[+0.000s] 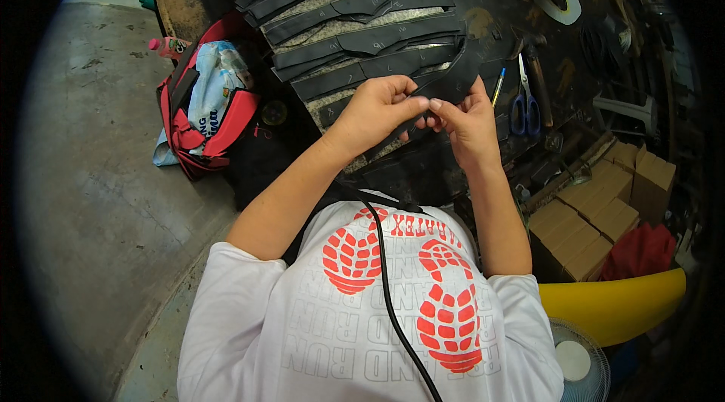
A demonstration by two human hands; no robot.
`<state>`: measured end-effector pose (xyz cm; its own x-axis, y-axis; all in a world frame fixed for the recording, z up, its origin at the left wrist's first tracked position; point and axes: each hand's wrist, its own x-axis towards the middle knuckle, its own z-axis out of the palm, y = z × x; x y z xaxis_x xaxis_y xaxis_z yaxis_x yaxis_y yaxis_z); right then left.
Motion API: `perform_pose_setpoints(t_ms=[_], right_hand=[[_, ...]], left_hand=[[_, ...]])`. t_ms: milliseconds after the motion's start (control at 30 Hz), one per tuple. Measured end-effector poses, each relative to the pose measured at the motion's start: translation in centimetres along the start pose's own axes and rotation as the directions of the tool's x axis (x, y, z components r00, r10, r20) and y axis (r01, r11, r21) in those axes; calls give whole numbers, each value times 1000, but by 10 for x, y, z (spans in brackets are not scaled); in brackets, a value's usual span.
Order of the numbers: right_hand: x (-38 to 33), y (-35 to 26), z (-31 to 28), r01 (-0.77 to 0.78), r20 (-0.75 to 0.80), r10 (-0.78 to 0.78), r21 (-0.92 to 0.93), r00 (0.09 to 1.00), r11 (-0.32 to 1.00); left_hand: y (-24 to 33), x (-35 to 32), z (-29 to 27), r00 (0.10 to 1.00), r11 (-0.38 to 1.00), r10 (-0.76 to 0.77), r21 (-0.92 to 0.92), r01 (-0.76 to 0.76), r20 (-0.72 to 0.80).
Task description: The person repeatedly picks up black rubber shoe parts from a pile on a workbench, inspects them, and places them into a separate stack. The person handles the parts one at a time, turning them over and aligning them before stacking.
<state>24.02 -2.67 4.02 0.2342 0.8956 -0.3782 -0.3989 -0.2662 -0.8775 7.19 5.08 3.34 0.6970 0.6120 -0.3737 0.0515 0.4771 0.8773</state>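
Observation:
A black strip of flat, leather-like material (pixel 458 77) is pinched between my two hands, one part of it rising in a bend above the fingers. My left hand (pixel 377 111) grips it with thumb and forefinger. Close beside it, my right hand (pixel 472 126) pinches the same strip, and the two thumb tips almost meet. The fingers hide part of the strip's lower edge. Just beyond my hands, several similar black cut strips (pixel 362 43) lie in rows on a speckled grey board (pixel 291 41), with small pale marks on them.
Right of my hands lie blue-handled scissors (pixel 525 111), a pen (pixel 499 87) and a hammer (pixel 537 77). Farther off is a white ring-shaped roll (pixel 572 10). Cardboard boxes (pixel 589 202) and a yellow curved panel (pixel 619 307) stand right; a red bag (pixel 236 124) sits left.

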Motion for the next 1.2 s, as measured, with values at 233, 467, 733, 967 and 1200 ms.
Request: perform_pose_setpoints(t_ms=[233, 467, 733, 967, 1200], right_hand=[[-10, 12, -3, -4, 64, 1, 46, 998, 999], [1, 24, -11, -53, 49, 43, 205, 998, 977], [14, 3, -37, -47, 32, 45, 34, 998, 998], [-5, 6, -49, -70, -96, 63, -74, 993, 995], [-8, 10, -53, -69, -7, 69, -104, 998, 992]], left_hand=[[-7, -9, -2, 999, 989, -43, -138, 45, 21], [8, -22, -18, 995, 959, -84, 276, 65, 57], [2, -49, -34, 984, 554, 176, 822, -132, 40], [-12, -64, -33, 973, 588, 228, 801, -111, -32], [-17, -74, -40, 978, 521, 209, 847, -100, -13]])
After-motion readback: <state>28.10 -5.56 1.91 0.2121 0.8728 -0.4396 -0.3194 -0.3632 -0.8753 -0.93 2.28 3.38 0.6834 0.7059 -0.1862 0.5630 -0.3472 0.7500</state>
